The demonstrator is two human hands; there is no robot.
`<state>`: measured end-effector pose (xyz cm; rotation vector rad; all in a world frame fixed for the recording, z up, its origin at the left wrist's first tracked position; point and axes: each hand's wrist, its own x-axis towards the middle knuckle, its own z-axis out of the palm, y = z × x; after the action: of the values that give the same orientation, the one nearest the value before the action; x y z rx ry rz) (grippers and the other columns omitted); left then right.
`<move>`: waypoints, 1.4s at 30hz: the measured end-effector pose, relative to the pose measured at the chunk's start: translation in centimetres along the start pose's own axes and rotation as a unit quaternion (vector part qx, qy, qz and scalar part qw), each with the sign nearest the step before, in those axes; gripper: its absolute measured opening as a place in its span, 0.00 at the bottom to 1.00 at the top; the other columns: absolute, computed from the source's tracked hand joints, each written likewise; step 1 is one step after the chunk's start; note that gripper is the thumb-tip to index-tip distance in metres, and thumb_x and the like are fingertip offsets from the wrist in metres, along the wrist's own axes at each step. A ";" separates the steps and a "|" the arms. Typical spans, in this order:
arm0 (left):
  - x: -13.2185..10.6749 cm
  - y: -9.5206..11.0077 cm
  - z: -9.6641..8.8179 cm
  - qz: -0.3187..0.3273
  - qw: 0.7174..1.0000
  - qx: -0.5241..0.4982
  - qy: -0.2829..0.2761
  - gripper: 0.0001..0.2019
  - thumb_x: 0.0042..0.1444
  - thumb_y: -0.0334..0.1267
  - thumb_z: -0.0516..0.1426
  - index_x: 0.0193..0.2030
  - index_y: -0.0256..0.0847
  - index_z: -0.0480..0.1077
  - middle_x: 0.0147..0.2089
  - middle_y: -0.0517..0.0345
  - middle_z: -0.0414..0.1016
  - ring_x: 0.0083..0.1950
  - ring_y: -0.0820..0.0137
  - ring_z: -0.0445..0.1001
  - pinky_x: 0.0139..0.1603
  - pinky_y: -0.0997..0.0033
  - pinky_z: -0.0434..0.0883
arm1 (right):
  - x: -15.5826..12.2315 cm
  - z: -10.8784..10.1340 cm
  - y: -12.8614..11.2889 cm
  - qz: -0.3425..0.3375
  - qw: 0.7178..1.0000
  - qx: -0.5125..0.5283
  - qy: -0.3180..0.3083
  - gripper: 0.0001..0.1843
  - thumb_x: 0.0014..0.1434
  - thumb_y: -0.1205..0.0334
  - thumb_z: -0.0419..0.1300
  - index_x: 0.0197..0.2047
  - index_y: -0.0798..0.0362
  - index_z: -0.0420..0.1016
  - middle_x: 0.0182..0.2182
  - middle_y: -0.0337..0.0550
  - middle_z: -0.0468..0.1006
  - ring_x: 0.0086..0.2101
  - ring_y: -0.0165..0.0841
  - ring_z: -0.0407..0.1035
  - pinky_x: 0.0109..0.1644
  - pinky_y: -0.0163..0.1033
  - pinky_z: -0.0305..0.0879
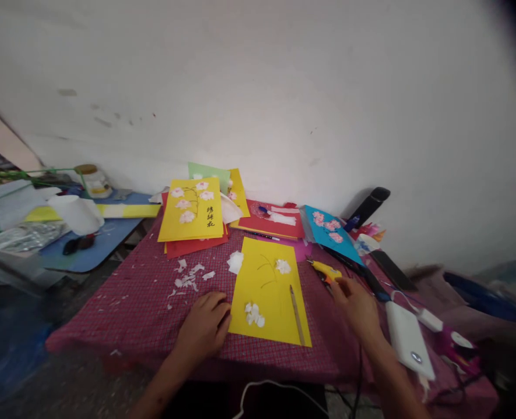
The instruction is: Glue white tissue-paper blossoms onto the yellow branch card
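A yellow sheet of card point(267, 302) lies in front of me, with a drawn branch and two clusters of white paper petals, one upper right point(283, 266) and one lower left point(254, 315). A thin brush point(296, 314) rests along its right side. My left hand point(205, 326) lies on the tablecloth by the card's lower left edge, fingers loosely bent and apart, holding nothing. At the right, my right hand point(356, 305) has its fingers closed about the rear of a yellow hot glue gun point(325, 270), whose nozzle points to the far left. White paper scraps point(188, 278) lie beyond my left hand.
Finished flower cards point(192, 224) are stacked at the back left. Behind the sheet lies a red card point(269, 224); a blue flower card point(332, 233) leans at right. A white power bank point(410, 337) with cables sits near my right forearm. A blue side table point(96, 244) stands left.
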<state>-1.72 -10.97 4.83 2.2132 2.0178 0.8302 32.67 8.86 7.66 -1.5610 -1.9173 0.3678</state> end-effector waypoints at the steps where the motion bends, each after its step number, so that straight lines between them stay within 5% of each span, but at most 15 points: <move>1: 0.1 0.0 -0.2 0.000 1.000 0.000 -0.002 0.09 0.62 0.35 0.52 0.43 0.43 0.74 0.50 0.49 0.73 0.52 0.59 0.70 0.54 0.54 0.69 | -0.9 0.5 -0.2 -0.002 1.000 0.012 -0.016 0.17 0.59 0.48 0.56 0.40 0.49 0.79 0.38 0.49 0.83 0.36 0.43 0.76 0.39 0.42 0.67; 8: 4.1 -1.3 -1.5 -0.013 0.998 0.030 -0.050 0.09 0.63 0.34 0.51 0.40 0.42 0.72 0.40 0.52 0.74 0.46 0.62 0.71 0.49 0.60 0.68 | -4.6 4.0 0.0 -0.010 0.995 0.078 -0.061 0.18 0.63 0.48 0.52 0.38 0.52 0.77 0.36 0.47 0.83 0.37 0.41 0.75 0.43 0.40 0.66; 20: 9.9 -3.9 0.3 -0.022 0.989 0.126 -0.081 0.07 0.61 0.35 0.53 0.38 0.40 0.73 0.40 0.48 0.74 0.46 0.59 0.71 0.50 0.58 0.67 | -4.8 4.7 0.6 -0.046 0.994 0.077 -0.061 0.16 0.63 0.51 0.54 0.39 0.51 0.78 0.39 0.47 0.83 0.40 0.42 0.76 0.44 0.41 0.68; 25: 9.3 -2.7 0.0 -0.006 0.994 0.063 -0.085 0.09 0.62 0.35 0.52 0.40 0.39 0.74 0.41 0.50 0.74 0.45 0.61 0.71 0.50 0.60 0.67 | -4.8 4.4 0.2 -0.052 0.995 0.063 -0.055 0.16 0.63 0.52 0.53 0.39 0.52 0.78 0.39 0.47 0.83 0.39 0.42 0.76 0.44 0.41 0.68; 30: 7.3 -0.6 -0.2 0.058 0.985 -0.065 -0.149 0.09 0.59 0.34 0.54 0.43 0.42 0.74 0.42 0.54 0.75 0.46 0.65 0.72 0.49 0.66 0.68 | -4.9 4.4 0.0 -0.054 0.995 0.054 -0.060 0.16 0.64 0.53 0.53 0.40 0.51 0.78 0.38 0.47 0.83 0.39 0.41 0.76 0.44 0.41 0.67; 42: 7.2 0.9 0.5 0.053 0.981 -0.040 -0.183 0.06 0.54 0.31 0.55 0.31 0.39 0.73 0.34 0.54 0.74 0.39 0.66 0.71 0.43 0.66 0.66 | -5.0 4.6 0.1 -0.063 0.995 0.043 -0.069 0.16 0.64 0.52 0.52 0.39 0.51 0.77 0.37 0.46 0.82 0.37 0.40 0.75 0.43 0.40 0.66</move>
<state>-0.55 -4.24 7.29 2.2452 1.6816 0.4554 30.39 4.96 2.62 -1.3819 -2.0663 0.5084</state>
